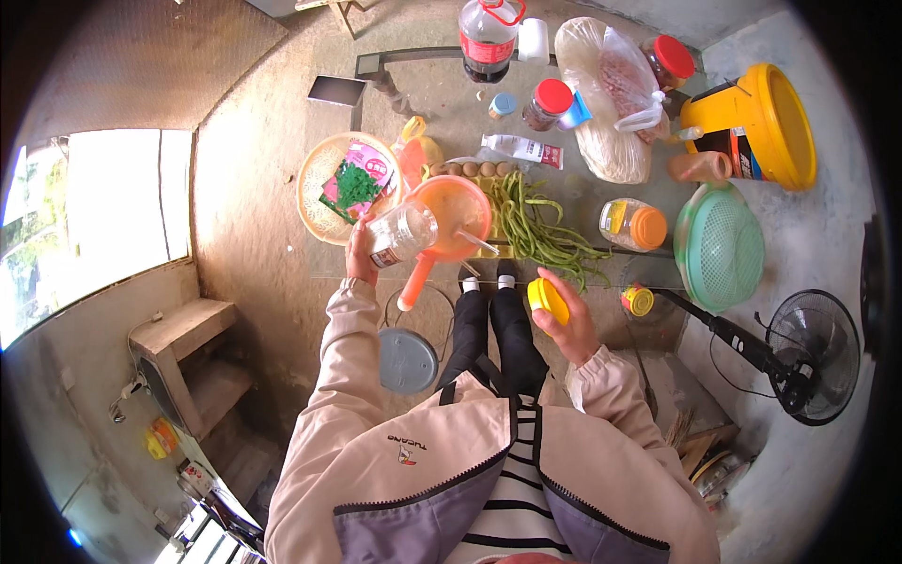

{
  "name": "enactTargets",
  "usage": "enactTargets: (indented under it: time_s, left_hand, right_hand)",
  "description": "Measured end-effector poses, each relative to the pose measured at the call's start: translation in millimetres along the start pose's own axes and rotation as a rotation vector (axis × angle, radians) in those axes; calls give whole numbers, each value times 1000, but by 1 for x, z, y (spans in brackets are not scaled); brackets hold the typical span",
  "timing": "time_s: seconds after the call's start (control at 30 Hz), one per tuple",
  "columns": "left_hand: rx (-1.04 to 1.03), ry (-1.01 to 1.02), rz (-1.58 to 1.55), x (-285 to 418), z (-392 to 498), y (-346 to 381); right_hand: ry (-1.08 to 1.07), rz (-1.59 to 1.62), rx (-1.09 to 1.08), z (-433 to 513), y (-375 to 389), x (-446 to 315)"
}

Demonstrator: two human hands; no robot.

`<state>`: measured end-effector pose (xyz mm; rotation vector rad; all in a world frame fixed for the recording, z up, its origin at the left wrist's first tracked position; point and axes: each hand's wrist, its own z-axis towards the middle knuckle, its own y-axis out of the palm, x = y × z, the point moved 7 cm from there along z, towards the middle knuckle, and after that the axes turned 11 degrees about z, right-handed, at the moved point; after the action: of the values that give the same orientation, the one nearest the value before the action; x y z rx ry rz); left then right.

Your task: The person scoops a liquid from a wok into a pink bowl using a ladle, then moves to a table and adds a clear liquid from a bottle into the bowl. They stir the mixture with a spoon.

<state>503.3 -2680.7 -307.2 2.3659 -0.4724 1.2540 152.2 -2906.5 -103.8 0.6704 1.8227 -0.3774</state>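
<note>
My left hand (361, 252) holds a clear jar (402, 235) with a label, tilted with its mouth end towards an orange plastic ladle or handled bowl (461, 194). Pale contents and a light stick-like utensil (477, 241) show inside that bowl. In my right hand (569, 317) is a yellow screw lid (548, 301), away from the jar. Long green beans (539, 225) lie right of the bowl, by a row of eggs (471, 169). To the left, a woven basket (307, 211) holds green leaves and a pink packet.
On the glass table (430, 84) are a cola bottle (487, 42), red-lidded jars (548, 104), an orange-lidded jar (633, 224), bagged noodles (599, 141) and a green colander (719, 247). A yellow bucket (768, 127) stands at the right, near a fan (810, 359). Below is a grey round lid (407, 361).
</note>
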Motion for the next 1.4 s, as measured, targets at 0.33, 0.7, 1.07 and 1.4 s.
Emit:
enactTargets:
  time_s: [0.33,0.7,1.07,1.4]
  left_hand:
    - [8,10,-69,8,-13,10]
    - [108,81,111,6,-14,-7]
    - [126,89,187,17,-19,-9]
    - [136,89,152,14,-15,-8]
  right_hand:
    - [-7,-15,10,0,-3,4]
    - [21,-6,-5,-6,-2,0]
    - [36,34,0,-10,4,3]
    - [-40,-14,15,-11,6,-2]
